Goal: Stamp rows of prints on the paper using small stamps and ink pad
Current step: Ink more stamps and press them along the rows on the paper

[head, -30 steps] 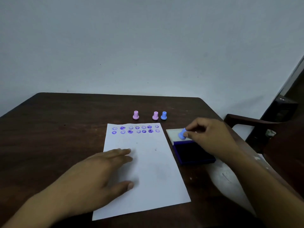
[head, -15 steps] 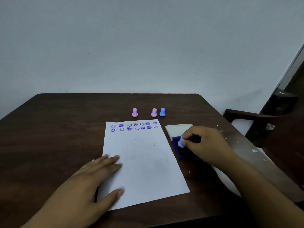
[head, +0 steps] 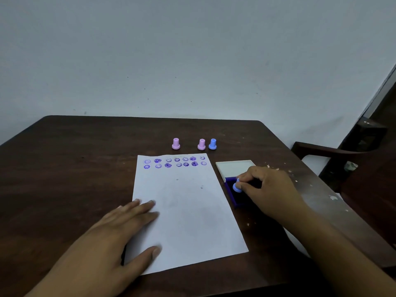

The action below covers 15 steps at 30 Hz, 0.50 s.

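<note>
A white sheet of paper [head: 188, 211] lies on the dark wooden table [head: 64, 179], with two rows of purple prints [head: 174, 162] along its top edge. My left hand [head: 111, 239] rests flat on the paper's lower left corner, fingers straight. To the right of the paper sits the open ink pad [head: 234, 197], its pale lid [head: 234, 169] folded back. My right hand [head: 267, 189] pinches a small blue stamp [head: 236, 186] and holds it down on the dark blue pad. Two pink stamps [head: 176, 144] [head: 201, 144] and a blue stamp [head: 212, 144] stand beyond the paper.
A plain pale wall rises behind the table. At the right a dark wooden chair [head: 334, 153] stands close to the table's edge. White flecks [head: 300, 179] mark the tabletop near the right edge.
My right hand lowered the blue stamp from above the lid onto the ink pad. My left hand slid back toward the paper's lower left corner.
</note>
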Each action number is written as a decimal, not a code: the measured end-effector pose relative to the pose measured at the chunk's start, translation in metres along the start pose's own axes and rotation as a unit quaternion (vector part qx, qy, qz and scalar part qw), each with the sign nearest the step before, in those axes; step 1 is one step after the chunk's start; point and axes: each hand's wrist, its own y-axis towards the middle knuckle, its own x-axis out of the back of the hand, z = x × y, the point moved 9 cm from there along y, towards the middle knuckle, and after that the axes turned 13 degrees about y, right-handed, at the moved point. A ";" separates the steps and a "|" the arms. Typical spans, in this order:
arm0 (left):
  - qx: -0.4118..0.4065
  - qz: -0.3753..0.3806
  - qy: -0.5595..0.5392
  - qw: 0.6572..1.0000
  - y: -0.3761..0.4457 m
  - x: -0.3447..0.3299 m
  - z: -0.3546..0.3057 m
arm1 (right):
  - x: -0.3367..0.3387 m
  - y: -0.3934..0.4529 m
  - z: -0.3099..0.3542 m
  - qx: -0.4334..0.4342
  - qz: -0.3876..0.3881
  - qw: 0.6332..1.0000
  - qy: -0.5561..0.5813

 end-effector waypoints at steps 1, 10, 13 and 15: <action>-0.003 0.001 -0.002 1.000 0.000 0.001 0.000 | 0.000 -0.001 0.001 0.003 -0.003 1.000 0.001; -0.003 -0.002 0.015 1.000 -0.001 0.010 -0.008 | 0.005 -0.008 0.003 0.020 -0.020 1.000 0.012; -0.001 -0.002 0.017 1.000 -0.001 0.010 -0.008 | 0.006 -0.006 0.007 0.028 -0.026 0.999 0.003; -0.003 -0.005 0.019 1.000 -0.002 0.011 -0.009 | 0.006 -0.004 0.009 0.031 -0.027 0.999 -0.001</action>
